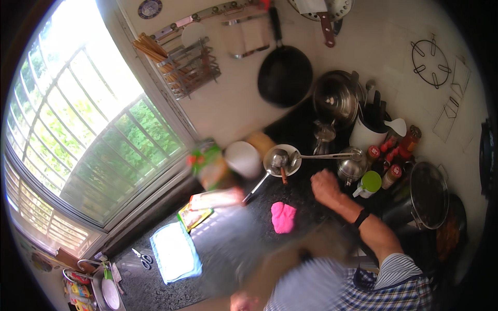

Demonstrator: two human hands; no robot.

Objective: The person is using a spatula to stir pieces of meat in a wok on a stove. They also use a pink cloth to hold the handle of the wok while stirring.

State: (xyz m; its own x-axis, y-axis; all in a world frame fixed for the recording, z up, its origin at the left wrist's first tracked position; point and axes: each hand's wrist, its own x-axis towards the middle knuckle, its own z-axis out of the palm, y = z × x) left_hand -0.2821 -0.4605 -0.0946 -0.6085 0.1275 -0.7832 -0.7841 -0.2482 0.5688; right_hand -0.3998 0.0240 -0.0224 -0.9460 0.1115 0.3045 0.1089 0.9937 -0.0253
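Note:
My right hand (326, 187), with a black band on its wrist, hovers over the dark countertop with its fingers curled. Whether it holds anything cannot be made out. Just right of it stand a small stainless steel pot (351, 168) and a green-lidded jar (370, 182). A white bowl (294, 169) to its left carries a ladle (279, 158) and long-handled spoons. Below the bowl lies a crumpled pink cloth (283, 218). My left hand (243, 301) is low at the bottom edge, blurred and partly cut off; its fingers are unclear.
A folded light blue towel (177, 252), scissors (142, 259) and food packets (218, 199) lie on the left counter. A sink (103, 293) is at the lower left. Red-capped bottles (392, 175) and a wide pan (429, 194) stand right. A frying pan (285, 76) hangs on the wall.

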